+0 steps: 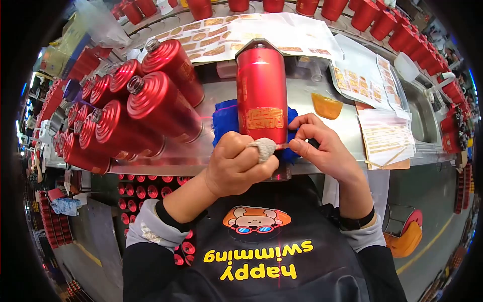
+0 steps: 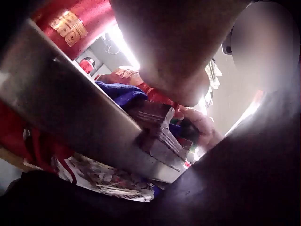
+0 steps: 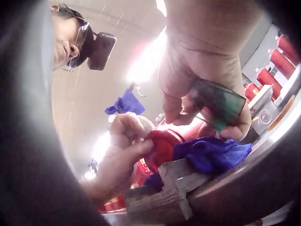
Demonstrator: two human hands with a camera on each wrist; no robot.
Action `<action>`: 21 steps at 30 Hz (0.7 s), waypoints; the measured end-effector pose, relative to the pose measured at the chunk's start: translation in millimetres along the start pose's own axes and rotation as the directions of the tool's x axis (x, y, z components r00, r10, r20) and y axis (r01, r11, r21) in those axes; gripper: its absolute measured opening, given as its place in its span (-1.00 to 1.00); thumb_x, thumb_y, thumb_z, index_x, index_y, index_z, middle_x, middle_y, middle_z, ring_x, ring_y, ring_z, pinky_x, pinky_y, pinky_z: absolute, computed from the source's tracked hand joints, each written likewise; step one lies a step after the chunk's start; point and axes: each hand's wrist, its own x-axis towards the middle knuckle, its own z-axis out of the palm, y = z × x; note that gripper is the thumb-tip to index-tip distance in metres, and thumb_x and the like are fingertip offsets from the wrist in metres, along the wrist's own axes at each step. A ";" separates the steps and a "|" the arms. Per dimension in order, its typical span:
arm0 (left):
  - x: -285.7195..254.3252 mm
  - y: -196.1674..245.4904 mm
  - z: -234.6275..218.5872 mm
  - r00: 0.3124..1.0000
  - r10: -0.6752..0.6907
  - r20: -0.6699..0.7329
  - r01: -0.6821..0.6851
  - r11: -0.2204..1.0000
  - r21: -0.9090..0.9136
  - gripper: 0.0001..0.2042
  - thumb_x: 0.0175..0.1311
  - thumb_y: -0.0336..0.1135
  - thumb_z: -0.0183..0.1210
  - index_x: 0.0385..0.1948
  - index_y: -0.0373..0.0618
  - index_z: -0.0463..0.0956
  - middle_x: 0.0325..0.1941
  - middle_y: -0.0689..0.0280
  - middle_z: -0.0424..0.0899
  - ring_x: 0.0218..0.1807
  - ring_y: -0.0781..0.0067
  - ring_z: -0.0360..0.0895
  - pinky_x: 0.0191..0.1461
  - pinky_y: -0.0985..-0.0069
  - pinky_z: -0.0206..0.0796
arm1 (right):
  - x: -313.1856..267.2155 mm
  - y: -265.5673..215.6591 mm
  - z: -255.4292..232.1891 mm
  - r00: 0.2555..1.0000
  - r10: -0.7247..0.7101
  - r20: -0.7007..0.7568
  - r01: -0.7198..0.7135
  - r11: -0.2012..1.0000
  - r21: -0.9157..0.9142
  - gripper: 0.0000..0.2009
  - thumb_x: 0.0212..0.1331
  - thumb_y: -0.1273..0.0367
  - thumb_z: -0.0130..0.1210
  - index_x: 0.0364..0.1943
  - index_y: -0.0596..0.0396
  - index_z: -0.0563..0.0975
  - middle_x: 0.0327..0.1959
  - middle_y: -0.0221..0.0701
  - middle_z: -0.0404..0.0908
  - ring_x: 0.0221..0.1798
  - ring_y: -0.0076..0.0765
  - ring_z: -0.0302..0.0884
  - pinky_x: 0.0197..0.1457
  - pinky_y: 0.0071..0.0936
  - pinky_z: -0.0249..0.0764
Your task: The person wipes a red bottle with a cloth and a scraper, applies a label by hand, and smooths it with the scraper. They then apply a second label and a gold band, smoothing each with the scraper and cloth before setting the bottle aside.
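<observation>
A red bottle (image 1: 261,85) with gold characters lies over a blue cloth (image 1: 225,121), its base end toward the person. My left hand (image 1: 236,163) has curled fingers and grips a wadded pale cloth (image 1: 265,149) against that base end. To the right of the base, my right hand (image 1: 324,151) has its thumb and index finger close together at the bottle's rim. In the right wrist view, this hand holds a dark green translucent flat piece (image 3: 218,103) in its fingers. A notched block (image 3: 171,193) stands below the bottle's end.
Several red bottles (image 1: 166,105) stand at the left of the metal table. Printed gold sticker sheets (image 1: 362,80) lie at the back and right, near a sink (image 1: 425,113). An amber curved piece (image 1: 327,105) lies right of the bottle. More bottles line the back conveyor (image 1: 297,7).
</observation>
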 end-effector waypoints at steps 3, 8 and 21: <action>8.9 -1.0 0.5 0.997 0.064 0.040 -0.064 0.998 -0.005 -0.75 -0.13 -0.28 0.27 -0.32 0.15 0.57 -0.38 0.49 0.43 -0.29 0.45 0.42 -0.31 0.45 0.25 | -1.7 3.4 1.0 1.000 -0.008 0.015 0.008 1.000 -0.019 -0.79 0.29 0.30 0.19 -0.39 0.12 0.50 0.00 -0.38 0.41 -0.06 -0.54 0.37 -0.05 -0.59 0.37; -8.7 -3.4 5.7 0.996 -0.068 -0.058 0.063 0.995 -0.076 -0.72 -0.16 -0.38 0.29 -0.31 0.09 0.57 -0.35 0.42 0.48 -0.29 0.34 0.44 -0.27 0.41 0.31 | -2.2 2.3 0.8 1.000 -0.021 0.011 0.021 0.998 -0.064 -0.79 0.29 0.29 0.18 -0.39 0.12 0.49 0.00 -0.38 0.41 -0.05 -0.53 0.36 -0.04 -0.57 0.36; 2.6 -7.2 1.4 0.999 0.031 0.009 -0.031 0.998 -0.062 -0.77 -0.07 -0.27 0.26 -0.29 0.12 0.56 -0.39 0.45 0.40 -0.29 0.42 0.41 -0.29 0.43 0.25 | -1.1 1.2 2.2 1.000 0.001 -0.001 -0.001 1.000 -0.013 -0.78 0.27 0.30 0.19 -0.42 0.14 0.50 -0.04 -0.34 0.43 -0.03 -0.41 0.38 0.01 -0.50 0.35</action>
